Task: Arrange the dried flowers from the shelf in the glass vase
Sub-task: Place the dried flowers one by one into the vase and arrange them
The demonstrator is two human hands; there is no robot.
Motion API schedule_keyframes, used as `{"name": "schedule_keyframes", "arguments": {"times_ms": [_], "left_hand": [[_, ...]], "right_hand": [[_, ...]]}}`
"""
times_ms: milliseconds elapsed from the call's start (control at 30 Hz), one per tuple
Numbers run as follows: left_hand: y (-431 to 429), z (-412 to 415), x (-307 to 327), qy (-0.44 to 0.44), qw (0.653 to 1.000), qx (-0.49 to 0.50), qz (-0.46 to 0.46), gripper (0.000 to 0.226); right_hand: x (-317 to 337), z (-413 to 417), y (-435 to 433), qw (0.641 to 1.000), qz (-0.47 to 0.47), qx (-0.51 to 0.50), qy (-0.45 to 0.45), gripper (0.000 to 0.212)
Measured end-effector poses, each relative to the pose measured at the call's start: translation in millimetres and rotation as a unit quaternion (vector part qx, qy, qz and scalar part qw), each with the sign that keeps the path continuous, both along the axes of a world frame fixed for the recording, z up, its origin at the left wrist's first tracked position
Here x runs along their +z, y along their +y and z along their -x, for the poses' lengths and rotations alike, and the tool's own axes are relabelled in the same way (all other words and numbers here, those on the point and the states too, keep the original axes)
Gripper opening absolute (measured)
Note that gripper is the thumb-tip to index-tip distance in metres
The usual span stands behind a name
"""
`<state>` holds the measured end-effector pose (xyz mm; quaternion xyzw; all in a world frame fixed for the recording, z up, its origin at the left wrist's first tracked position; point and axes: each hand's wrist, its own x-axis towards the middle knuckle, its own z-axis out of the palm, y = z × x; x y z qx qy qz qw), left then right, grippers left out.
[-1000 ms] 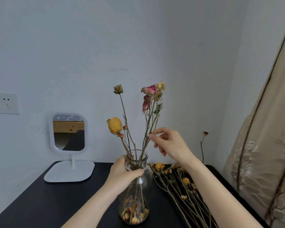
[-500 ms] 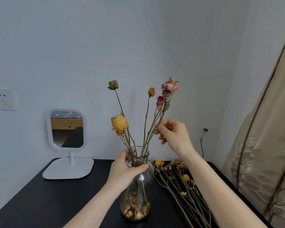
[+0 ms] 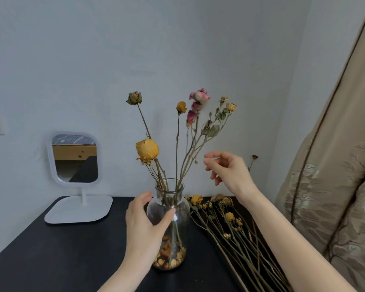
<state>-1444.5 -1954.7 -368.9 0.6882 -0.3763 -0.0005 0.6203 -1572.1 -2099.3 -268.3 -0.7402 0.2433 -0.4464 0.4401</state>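
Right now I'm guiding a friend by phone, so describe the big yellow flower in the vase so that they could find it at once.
On the black table, right of the white mirror, stands a glass vase. The yellow rose is the lowest bloom in it, on the left side of the bunch. It is far larger and fuller than the small buds higher up.

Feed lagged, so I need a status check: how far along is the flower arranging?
Done: several stems stand in the glass vase, a yellow rose among them. In hand: the left hand cups the vase; the right hand is open beside the stems, holding nothing. Left: a bundle of dried flowers lies on the black table, right of the vase.
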Motion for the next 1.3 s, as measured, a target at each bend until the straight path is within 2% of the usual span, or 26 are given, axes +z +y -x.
{"name": "schedule_keyframes", "arguments": {"times_ms": [67,133,200,300,400,500,567,667,767,967,1133,1300], "left_hand": [[12,12,-10,-0.069,0.997,0.021,0.028,0.051],[20,26,-22,-0.141,0.989,-0.003,0.050,0.049],[23,40,-33,-0.159,0.985,-0.053,0.040,0.046],[13,62,-44,-0.110,0.981,-0.161,-0.026,0.035],[-11,81,-46,-0.051,0.964,-0.247,-0.085,0.020],[-44,93,-48,0.012,0.960,-0.252,-0.123,0.009],[-64,98,-52,0.041,0.961,-0.230,-0.145,0.006],[-85,99,-58,0.083,0.962,-0.187,-0.182,0.002],[-98,93,-65,0.105,0.957,-0.140,-0.232,0.012],[-107,83,-76,0.114,0.938,-0.109,-0.309,0.027],[-112,82,-78,0.111,0.936,-0.098,-0.319,0.024],[-111,87,-75,0.067,0.954,-0.094,-0.278,0.010]], "right_hand": [[-13,16,-10,0.999,-0.020,-0.026,0.019,0.008],[-30,34,-25,0.996,-0.050,-0.066,0.039,0.010],[-48,54,-43,0.988,-0.090,-0.112,0.060,0.009],[-76,81,-70,0.966,-0.164,-0.169,0.108,0.010],[-100,97,-90,0.938,-0.198,-0.205,0.198,0.018],[-116,101,-99,0.915,-0.196,-0.216,0.277,0.021],[-124,99,-101,0.910,-0.196,-0.208,0.299,0.024],[-134,94,-105,0.912,-0.181,-0.204,0.307,0.035],[-140,91,-108,0.917,-0.145,-0.206,0.309,0.042],[-141,95,-113,0.929,-0.119,-0.201,0.286,0.024],[-121,99,-110,0.946,-0.048,-0.223,0.232,0.021],[-98,103,-97,0.957,0.017,-0.223,0.183,0.019]]}}
